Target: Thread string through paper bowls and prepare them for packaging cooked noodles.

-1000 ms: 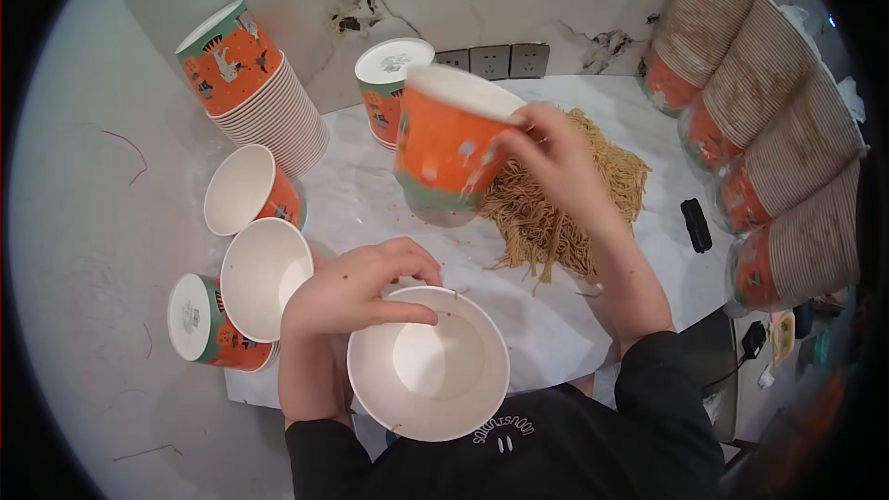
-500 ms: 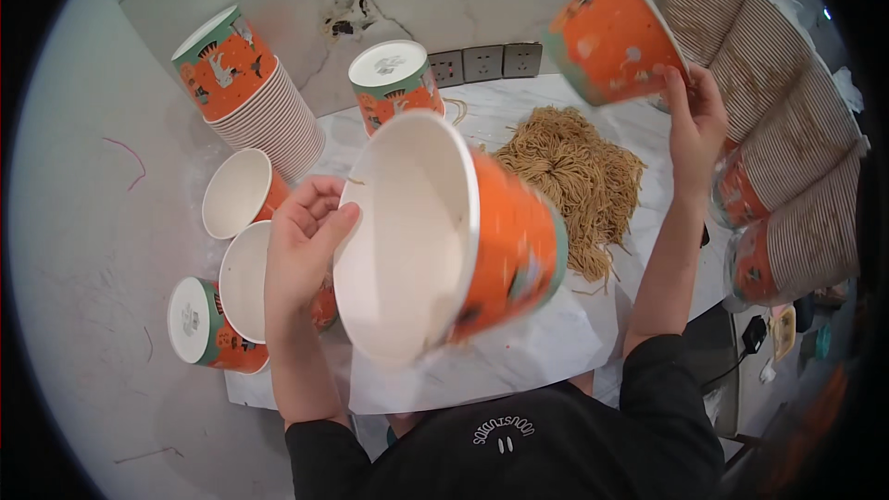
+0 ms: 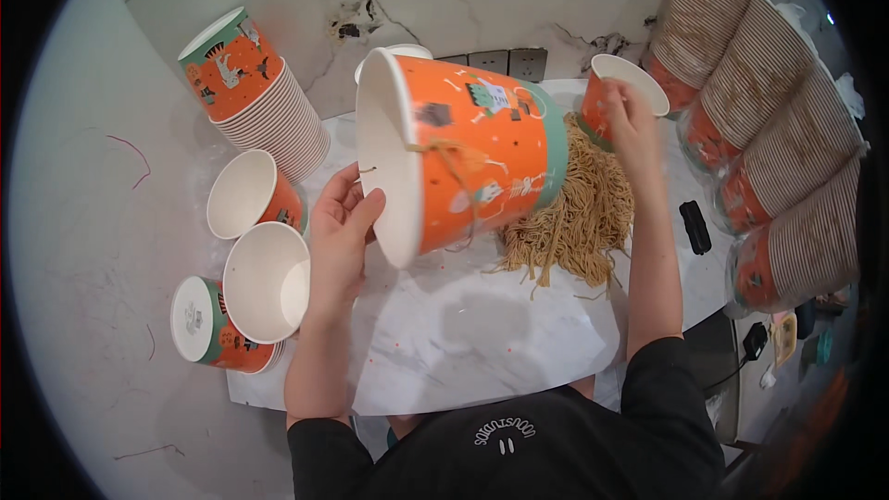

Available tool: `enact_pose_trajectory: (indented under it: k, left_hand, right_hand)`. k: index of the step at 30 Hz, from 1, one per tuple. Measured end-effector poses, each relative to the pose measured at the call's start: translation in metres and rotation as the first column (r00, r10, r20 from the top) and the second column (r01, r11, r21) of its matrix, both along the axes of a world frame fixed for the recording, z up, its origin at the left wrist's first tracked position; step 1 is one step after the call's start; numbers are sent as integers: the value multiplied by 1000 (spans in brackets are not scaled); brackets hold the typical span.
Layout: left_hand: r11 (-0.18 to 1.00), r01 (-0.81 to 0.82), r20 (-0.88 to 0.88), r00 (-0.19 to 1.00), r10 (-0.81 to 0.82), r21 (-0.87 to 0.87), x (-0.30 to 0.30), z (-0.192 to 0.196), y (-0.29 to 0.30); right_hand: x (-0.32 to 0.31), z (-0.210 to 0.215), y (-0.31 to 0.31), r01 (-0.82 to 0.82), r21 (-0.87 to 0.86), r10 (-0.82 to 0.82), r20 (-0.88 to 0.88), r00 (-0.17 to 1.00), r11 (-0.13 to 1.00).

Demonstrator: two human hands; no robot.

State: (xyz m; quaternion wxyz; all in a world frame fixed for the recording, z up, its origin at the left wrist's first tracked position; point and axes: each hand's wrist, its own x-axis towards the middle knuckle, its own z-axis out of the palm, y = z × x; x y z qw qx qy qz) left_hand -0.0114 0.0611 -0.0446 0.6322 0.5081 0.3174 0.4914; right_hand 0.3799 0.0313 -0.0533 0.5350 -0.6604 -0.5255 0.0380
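Head view: left hand [image 3: 338, 236] fingers pinching tilted bucket [image 3: 463, 162] rim; right hand [image 3: 634, 125] fingers inside small cup [image 3: 619, 93].

A big orange paper bucket with a green band and cartoon prints [image 3: 472, 162] hangs tilted mid-frame, rim in the left hand [image 3: 338, 236]; matching tubs stand stacked upper left [image 3: 250, 93], far right [image 3: 787, 130], and loose at left [image 3: 250, 194]

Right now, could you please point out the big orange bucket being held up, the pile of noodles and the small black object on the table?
big orange bucket [image 3: 482, 162], head view, on its printed side wall.
pile of noodles [image 3: 579, 218], head view, middle of the heap.
small black object [image 3: 694, 227], head view, on its top face.
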Motion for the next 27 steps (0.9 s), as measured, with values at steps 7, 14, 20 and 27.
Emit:
enact_pose_trajectory:
  k: [7,14,20,27]
  left_hand:
    - [886,-193,-138,952,273,422,4,-11,7]
    - [932,-149,-136,970,203,330,8,12,-9]
    - [896,-259,-91,946,310,360,-6,30,-17]
    - [711,-543,187,834,520,447,-22,45,-28]
  right_hand:
    - [-110,3,-17,-877,162,442,-895,63,453]
    - [-118,4,-14,-640,349,289,-936,-202,684]
    - [-79,28,2,-413,335,490,-793,362,847]
    - [-91,72,45,48,591,-270,294,917,805]
